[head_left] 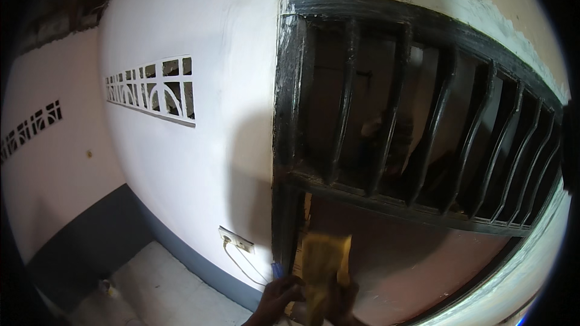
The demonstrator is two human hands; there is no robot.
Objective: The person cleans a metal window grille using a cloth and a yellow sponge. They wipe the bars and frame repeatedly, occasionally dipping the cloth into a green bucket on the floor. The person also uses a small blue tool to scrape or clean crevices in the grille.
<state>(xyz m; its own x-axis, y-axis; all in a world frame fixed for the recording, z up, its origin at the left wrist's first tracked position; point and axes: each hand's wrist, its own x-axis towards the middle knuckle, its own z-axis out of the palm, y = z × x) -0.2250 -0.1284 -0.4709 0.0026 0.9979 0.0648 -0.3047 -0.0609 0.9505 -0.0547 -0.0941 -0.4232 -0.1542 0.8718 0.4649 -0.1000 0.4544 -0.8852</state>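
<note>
My right hand (342, 296) grips a yellow sheet-like piece (324, 253), blurred, standing up in front of the doorway at the bottom of the view. What it is made of is not clear. To its left, my left hand (278, 299) has its fingers bent close to the yellow piece. A small blue object (277, 270) sticks up just above my left hand; whether the fingers hold it or it lies behind them cannot be told. Both hands are in front of the black-painted door frame (284, 231) and a reddish-brown panel (408, 253) below the transom.
Black vertical bars (394, 113) fill the opening above the doorway. On the white wall (217, 154), a socket (236, 240) has a plug and cord (240, 265) hanging towards my left hand. A patterned vent (154, 93) is higher up. A small object (106, 287) lies on the floor (158, 290).
</note>
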